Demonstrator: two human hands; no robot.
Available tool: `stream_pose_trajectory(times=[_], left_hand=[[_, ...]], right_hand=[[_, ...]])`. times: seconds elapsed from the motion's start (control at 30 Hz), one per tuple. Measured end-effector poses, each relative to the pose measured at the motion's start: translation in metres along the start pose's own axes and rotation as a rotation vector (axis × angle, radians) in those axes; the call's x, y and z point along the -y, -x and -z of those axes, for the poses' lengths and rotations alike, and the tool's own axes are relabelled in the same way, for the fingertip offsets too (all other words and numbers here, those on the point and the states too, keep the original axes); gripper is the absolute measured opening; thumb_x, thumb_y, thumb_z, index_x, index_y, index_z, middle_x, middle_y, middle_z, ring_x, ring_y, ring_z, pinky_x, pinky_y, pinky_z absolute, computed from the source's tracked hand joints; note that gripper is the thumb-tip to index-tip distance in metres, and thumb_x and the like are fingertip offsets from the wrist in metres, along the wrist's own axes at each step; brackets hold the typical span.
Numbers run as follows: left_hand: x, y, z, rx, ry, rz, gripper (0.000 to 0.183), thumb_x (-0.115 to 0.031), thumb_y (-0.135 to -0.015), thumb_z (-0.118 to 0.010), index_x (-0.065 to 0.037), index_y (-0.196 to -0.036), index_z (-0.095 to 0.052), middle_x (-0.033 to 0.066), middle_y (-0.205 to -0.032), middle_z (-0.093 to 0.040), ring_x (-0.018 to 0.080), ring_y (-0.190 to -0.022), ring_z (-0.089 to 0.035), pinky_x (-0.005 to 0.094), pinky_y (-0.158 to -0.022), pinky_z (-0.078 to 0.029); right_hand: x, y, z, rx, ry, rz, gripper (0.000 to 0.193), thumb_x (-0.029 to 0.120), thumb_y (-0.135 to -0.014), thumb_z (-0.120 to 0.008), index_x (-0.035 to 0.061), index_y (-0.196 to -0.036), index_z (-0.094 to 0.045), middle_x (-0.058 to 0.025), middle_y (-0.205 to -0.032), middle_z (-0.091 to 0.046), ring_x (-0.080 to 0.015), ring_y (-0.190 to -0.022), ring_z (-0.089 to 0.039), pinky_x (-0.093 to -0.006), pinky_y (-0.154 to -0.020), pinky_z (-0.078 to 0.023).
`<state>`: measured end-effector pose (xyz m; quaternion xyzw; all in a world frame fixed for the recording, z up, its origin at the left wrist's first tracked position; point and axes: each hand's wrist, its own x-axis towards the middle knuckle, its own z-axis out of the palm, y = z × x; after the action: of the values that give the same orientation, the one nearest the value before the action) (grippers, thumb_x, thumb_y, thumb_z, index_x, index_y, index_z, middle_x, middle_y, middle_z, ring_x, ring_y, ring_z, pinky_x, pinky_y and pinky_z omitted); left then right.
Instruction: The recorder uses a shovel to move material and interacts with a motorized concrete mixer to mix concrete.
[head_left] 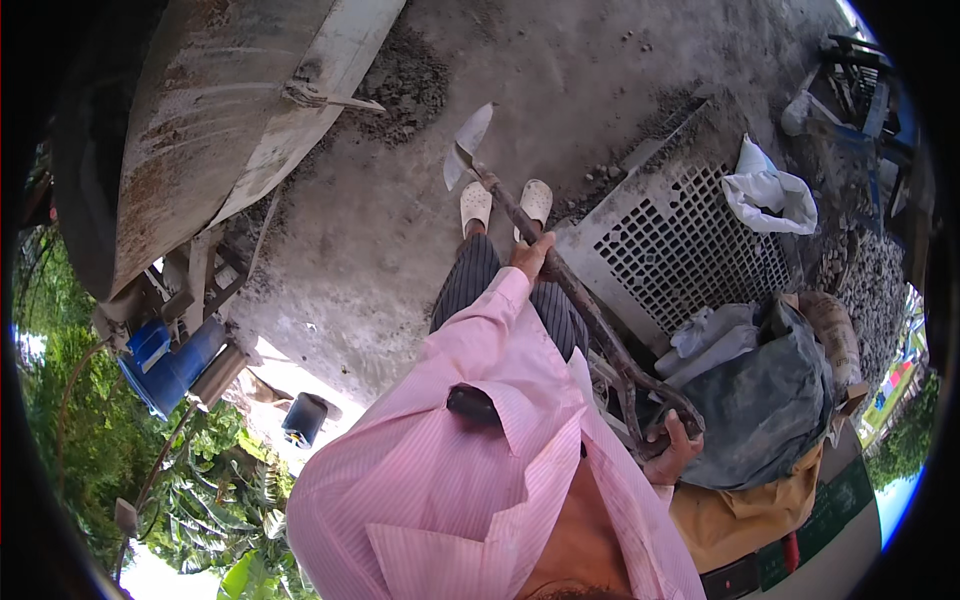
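Observation:
A shovel (580, 295) with a long wooden shaft slants across my front, its pale metal blade (467, 140) low near the ground beyond my feet. My left hand (533, 257) is closed round the middle of the shaft. At the forked upper end, my right hand (674, 452) wraps round the grip. The blade looks bare, though it is seen at a steep angle. My white clogs (476, 207) stand on the grey ground just short of the blade.
A large tilted panel (230, 110) rises at left, above a blue object (172, 365). To the right lie a pale perforated crate (640, 245), an open white sack (770, 190), a dark tarp-like cover (755, 410) and a gravel heap (875, 290). A black bucket (305, 418) stands lower left.

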<state>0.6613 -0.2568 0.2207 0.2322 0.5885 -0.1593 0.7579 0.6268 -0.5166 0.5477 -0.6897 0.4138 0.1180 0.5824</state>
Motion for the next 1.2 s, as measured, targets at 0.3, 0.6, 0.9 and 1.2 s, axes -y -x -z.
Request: stream_pose_trajectory(times=[0.3, 0.6, 0.9, 1.2], left_hand=[[-0.277, -0.022, 0.153, -0.500, -0.370, -0.837, 0.045, -0.013, -0.084, -0.058, 0.005, -0.124, -0.048, 0.0122, -0.091, -0.064, 0.0212, -0.074, -0.065, 0.0316, -0.064, -0.053], [-0.376, -0.083, 0.150, -0.285, -0.316, -1.090, 0.072, -0.007, -0.075, -0.067, 0.005, -0.141, -0.038, 0.0194, -0.133, -0.056, 0.0289, -0.119, -0.056, 0.0348, -0.107, -0.040], [-0.382, -0.092, 0.155, -0.449, -0.362, -1.046, 0.049, -0.017, -0.069, -0.069, -0.003, -0.116, -0.059, 0.0064, -0.110, -0.060, 0.0250, -0.091, -0.058, 0.0365, -0.069, -0.052], [-0.338, 0.024, 0.148, 0.173, -0.143, -0.570, 0.035, -0.031, -0.083, -0.053, -0.002, -0.099, -0.066, 0.0144, -0.089, -0.069, 0.0256, -0.077, -0.066, 0.0371, -0.070, -0.054]], right_hand=[[0.037, -0.027, -0.067, 0.086, -0.124, 0.190, 0.017, 0.013, -0.086, -0.072, 0.0026, -0.096, -0.062, -0.0029, -0.079, -0.062, -0.0130, -0.056, -0.058, -0.0244, -0.049, -0.045], [0.080, -0.062, -0.095, -0.237, -0.085, 0.299, 0.035, 0.016, -0.087, -0.072, 0.0040, -0.116, -0.055, -0.0037, -0.088, -0.062, -0.0143, -0.065, -0.061, -0.0255, -0.057, -0.050], [0.112, -0.061, -0.141, -0.154, -0.139, 0.396, 0.038, 0.015, -0.088, -0.073, 0.0050, -0.119, -0.054, -0.0059, -0.093, -0.066, -0.0160, -0.067, -0.067, -0.0246, -0.056, -0.051], [0.143, -0.088, -0.136, -0.028, -0.093, 0.341, 0.036, 0.020, -0.085, -0.075, 0.0037, -0.113, -0.058, -0.0072, -0.094, -0.066, -0.0191, -0.062, -0.066, -0.0259, -0.052, -0.053]])
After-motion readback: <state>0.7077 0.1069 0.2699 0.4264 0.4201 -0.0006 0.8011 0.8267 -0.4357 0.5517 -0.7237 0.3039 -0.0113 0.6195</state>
